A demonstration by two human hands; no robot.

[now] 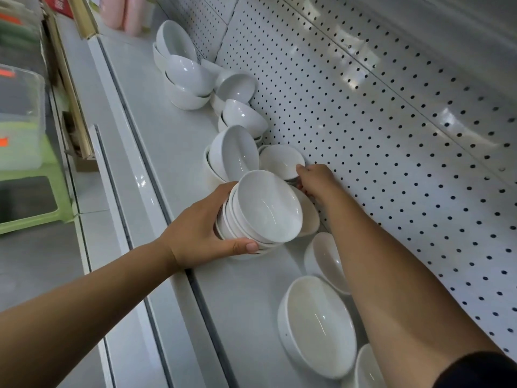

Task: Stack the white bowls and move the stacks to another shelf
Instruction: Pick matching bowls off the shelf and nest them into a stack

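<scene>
A stack of several white bowls (265,210) stands on the white shelf (173,130), and my left hand (195,233) is wrapped around its near side. Just behind it lies a single white bowl (281,161) against the pegboard. My right hand (316,177) reaches past the stack and its fingers curl over that bowl's rim. Other white bowls (237,155) sit in small tilted stacks farther along the shelf. Larger white bowls (319,326) rest close to me under my right forearm.
A white pegboard back wall (391,135) runs along the right of the shelf. The shelf's front edge has a metal rail (145,152). To the left stand a clear plastic box (19,119) and a green stool (30,197). Pink items (131,12) stand at the far end.
</scene>
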